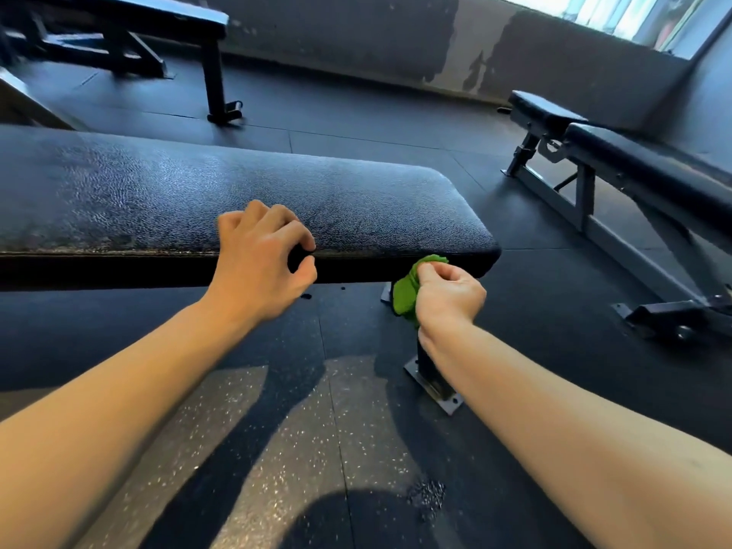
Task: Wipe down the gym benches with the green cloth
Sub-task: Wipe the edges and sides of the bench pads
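Observation:
A flat black padded bench runs across the view in front of me, its top shiny in places. My right hand grips the bunched green cloth against the near side edge of the pad, close to its right end. My left hand hovers at the near edge further left, fingers curled, holding nothing.
The bench's steel leg and bolted foot plate stand just under my right wrist. An adjustable bench stands to the right and another flat bench at the far left. Black rubber floor lies below.

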Available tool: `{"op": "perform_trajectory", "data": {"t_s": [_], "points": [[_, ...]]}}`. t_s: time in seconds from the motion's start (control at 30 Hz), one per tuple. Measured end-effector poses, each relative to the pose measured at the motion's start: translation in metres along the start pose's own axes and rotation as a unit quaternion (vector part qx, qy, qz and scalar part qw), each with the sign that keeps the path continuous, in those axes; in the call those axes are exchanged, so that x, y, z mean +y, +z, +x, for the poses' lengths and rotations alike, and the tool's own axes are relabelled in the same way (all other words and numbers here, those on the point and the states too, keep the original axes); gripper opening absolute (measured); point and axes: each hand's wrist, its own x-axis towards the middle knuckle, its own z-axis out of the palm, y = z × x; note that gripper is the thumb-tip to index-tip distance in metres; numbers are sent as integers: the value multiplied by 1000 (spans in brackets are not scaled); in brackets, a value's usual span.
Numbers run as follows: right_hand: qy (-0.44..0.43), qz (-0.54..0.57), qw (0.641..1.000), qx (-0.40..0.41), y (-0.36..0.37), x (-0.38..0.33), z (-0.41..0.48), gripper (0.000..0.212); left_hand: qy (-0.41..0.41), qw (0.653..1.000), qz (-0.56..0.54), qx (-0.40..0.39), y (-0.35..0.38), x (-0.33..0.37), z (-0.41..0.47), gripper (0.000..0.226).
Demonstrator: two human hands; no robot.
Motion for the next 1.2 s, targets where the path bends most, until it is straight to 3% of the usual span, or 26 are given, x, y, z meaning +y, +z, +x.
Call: {"op": "perform_trajectory", "data": {"t_s": [0.13,0.3,0.47,0.57,0.67,0.73,0.83,0.9,1.07,1.2], "points": [[19,-11,1000,-20,19,10,-24,5,2,1000,3,-2,-7,-8,-4,15],[45,22,988,-147,39,21,-61,8,-1,1000,11,-12,-20,-16,-11,13],[-11,-27,955,-296,21,5,-56,10,-15,999,-42,-31,-46,-21,-21,12],[36,35,905,-422,10,-11,-54,11,-108,979,-155,-82,-60,-3,-38,18],[105,51,844,-524,0,-13,-53,50,-246,908,-273,-203,-57,17,-55,30],[73,-1,840,-538,-3,-6,-51,60,-303,860,-339,-229,-53,25,-61,44],[32,-32,850,-525,-1,-2,-48,34,-363,828,-367,-219,-52,30,-57,29],[-4,-53,844,-534,-2,1,-44,28,-387,819,-360,-221,-52,33,-54,24],[-110,-147,824,-536,-8,-4,-32,26,-417,820,-345,-188,-49,45,-53,9],[-232,-251,801,-491,-7,-5,-17,19,-382,865,-289,-151,-45,53,-48,11]]}}
